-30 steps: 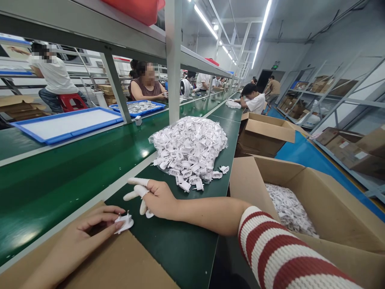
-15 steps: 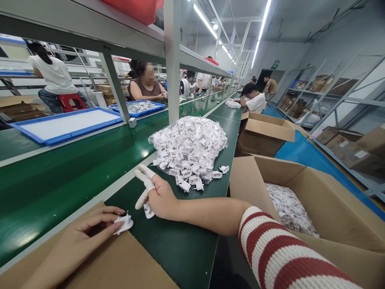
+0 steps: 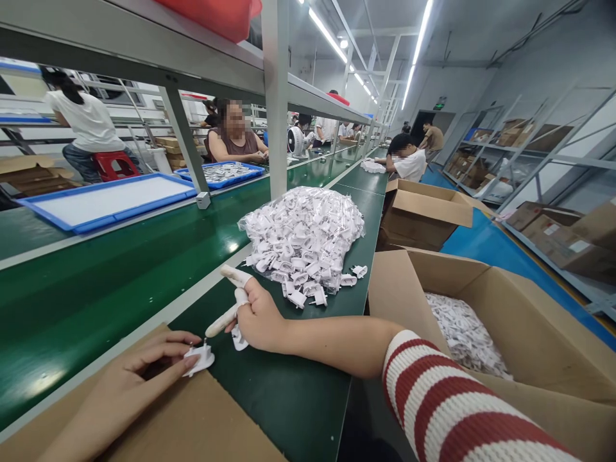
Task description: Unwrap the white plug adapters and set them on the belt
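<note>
Two hands at near worktop (image 3: 289, 398): left hand (image 3: 144, 372) pinching white plug (image 3: 199, 358); right hand (image 3: 255, 314) open, capped forefinger now lowered toward plug.

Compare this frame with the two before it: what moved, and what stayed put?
The right hand swung its capped fingers from spread out flat, up, then down toward the white plug piece pinched by the left hand. The small white block on the far belt slid leftward. Nothing was picked up or released. The heap of bagged plugs and open cardboard box stayed put.
</note>
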{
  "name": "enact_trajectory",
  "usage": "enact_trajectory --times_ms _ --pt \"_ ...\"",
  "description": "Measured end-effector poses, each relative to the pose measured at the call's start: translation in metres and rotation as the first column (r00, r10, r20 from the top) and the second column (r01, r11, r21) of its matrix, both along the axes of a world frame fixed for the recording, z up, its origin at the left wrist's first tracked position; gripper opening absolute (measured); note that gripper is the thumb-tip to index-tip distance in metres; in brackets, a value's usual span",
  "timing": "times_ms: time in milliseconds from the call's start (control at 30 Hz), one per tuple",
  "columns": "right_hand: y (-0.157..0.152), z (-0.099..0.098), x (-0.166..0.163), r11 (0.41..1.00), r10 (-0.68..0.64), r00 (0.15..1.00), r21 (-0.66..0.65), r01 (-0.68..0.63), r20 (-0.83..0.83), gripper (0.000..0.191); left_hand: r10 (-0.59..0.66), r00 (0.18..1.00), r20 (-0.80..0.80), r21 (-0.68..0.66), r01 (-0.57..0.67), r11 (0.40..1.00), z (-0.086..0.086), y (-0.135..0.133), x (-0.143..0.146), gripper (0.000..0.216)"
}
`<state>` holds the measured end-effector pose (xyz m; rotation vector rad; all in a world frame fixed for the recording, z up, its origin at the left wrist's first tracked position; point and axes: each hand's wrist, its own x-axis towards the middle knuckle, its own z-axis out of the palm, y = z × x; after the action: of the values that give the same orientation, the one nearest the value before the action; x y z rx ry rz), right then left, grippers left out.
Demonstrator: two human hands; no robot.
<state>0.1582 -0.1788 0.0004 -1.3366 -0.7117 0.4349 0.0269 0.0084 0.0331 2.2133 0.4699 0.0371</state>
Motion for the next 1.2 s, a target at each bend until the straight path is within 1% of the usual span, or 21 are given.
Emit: enact_trajectory --times_ms 133,267,433,533,633,733,800,900,967,1067,1133,1200 --pt "0.000 0.001 -0.001 1.000 0.012 1.000 0.007 -0.012 0.022 0.065 -0.010 1.000 0.015 -0.005 0.010 1.000 -0.002 0.001 -0.001 0.067" --pt "-0.002 0.007 -0.003 1.000 0.004 0.998 0.021 -0.005 0.064 0.056 -0.010 1.000 0.026 0.000 0.010 1.000 -0.002 0.001 -0.001 0.065" --pt "-0.008 0.017 -0.007 0.999 0.036 0.999 0.023 -0.036 0.019 0.047 -0.006 1.000 0.021 0.000 0.006 1.000 0.000 0.001 -0.001 0.063" --pt "-0.007 0.018 -0.008 0.995 0.057 0.998 0.079 -0.056 -0.010 0.039 0.002 1.000 0.008 -0.008 -0.002 1.000 0.000 0.000 -0.001 0.064" --pt "0.000 0.014 -0.008 0.986 0.040 0.999 0.160 -0.040 0.003 0.030 0.010 1.000 -0.017 -0.017 -0.011 1.000 0.001 -0.001 -0.001 0.065" --pt "0.006 0.010 -0.006 0.967 0.031 0.999 0.252 -0.036 0.024 0.034 0.020 0.999 -0.027 -0.023 -0.021 1.000 0.001 -0.001 0.001 0.065" --pt "0.007 0.009 -0.005 0.959 0.007 0.999 0.283 -0.020 0.049 0.041 0.018 1.000 -0.026 -0.016 -0.018 1.000 0.000 0.002 0.002 0.064" --pt "0.004 0.009 -0.004 0.970 -0.040 0.995 0.243 0.015 0.096 0.059 -0.001 1.000 -0.021 -0.002 0.001 1.000 -0.005 0.007 0.004 0.063" --pt "0.001 0.010 -0.004 0.977 -0.042 0.989 0.213 0.011 0.139 0.068 -0.013 1.000 -0.022 0.004 0.013 1.000 -0.008 0.010 0.003 0.062" --pt "-0.002 0.010 -0.003 0.979 -0.053 0.967 0.202 0.002 0.248 0.074 -0.017 1.000 -0.015 0.009 0.017 1.000 -0.009 0.013 0.001 0.060" --pt "-0.004 0.010 -0.002 0.984 -0.079 0.933 0.179 0.016 0.350 0.075 -0.017 1.000 -0.005 0.006 0.017 1.000 -0.008 0.013 0.001 0.062" --pt "-0.006 0.013 -0.001 0.991 -0.084 0.890 0.130 0.028 0.448 0.076 -0.011 1.000 -0.008 0.002 0.011 1.000 -0.007 0.013 0.000 0.064"
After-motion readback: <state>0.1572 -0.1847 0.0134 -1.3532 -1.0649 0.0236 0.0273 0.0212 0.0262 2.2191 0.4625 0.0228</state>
